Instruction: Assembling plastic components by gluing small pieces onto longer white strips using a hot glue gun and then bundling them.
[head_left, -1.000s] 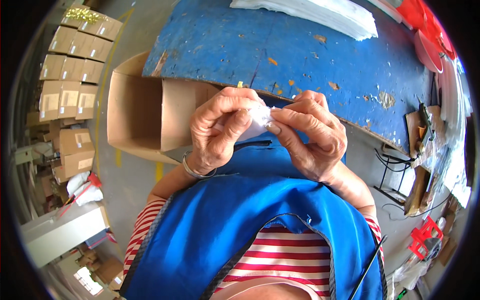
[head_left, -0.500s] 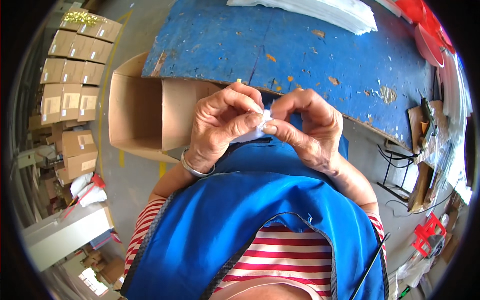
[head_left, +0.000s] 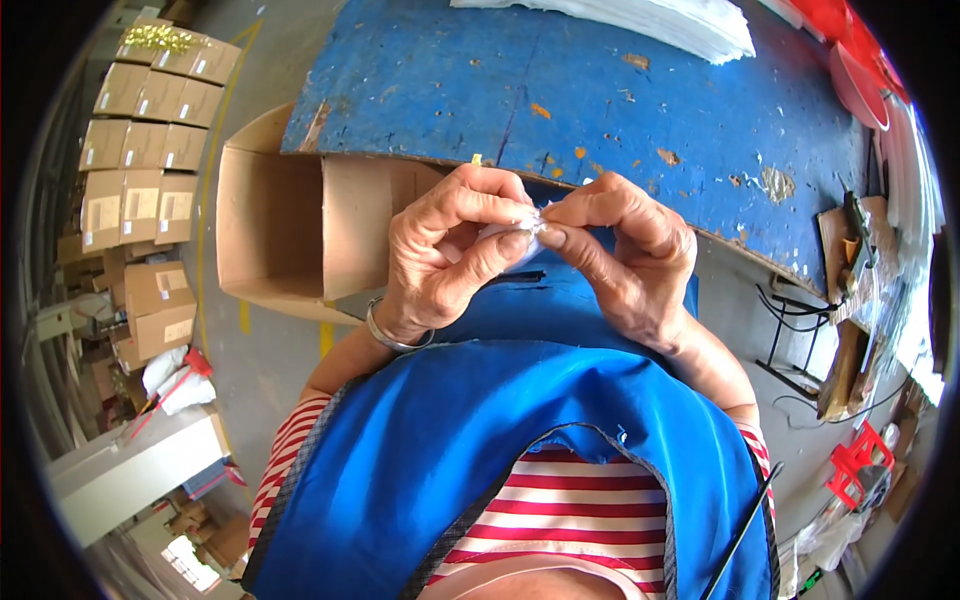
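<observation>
Small white piece in both hands, work unfinished.
We pinch the small white piece (head_left: 527,228) between left hand (head_left: 455,250) and right hand (head_left: 625,255), fingertips closed, above the blue table (head_left: 600,90) edge; the open cardboard box (head_left: 290,220) receives nothing yet.

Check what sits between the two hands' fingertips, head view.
A small white crumpled piece, pinched between left hand and right hand; the fingertips nearly meet over it. Head view shows it; what it is can't be told.

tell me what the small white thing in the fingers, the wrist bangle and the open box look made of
Small white thing: likely thin plastic or paper, crumpled, mostly hidden.
Bangle: metal, silvery and shiny.
Open box: plain brown matte cardboard, with folded flaps.
</observation>
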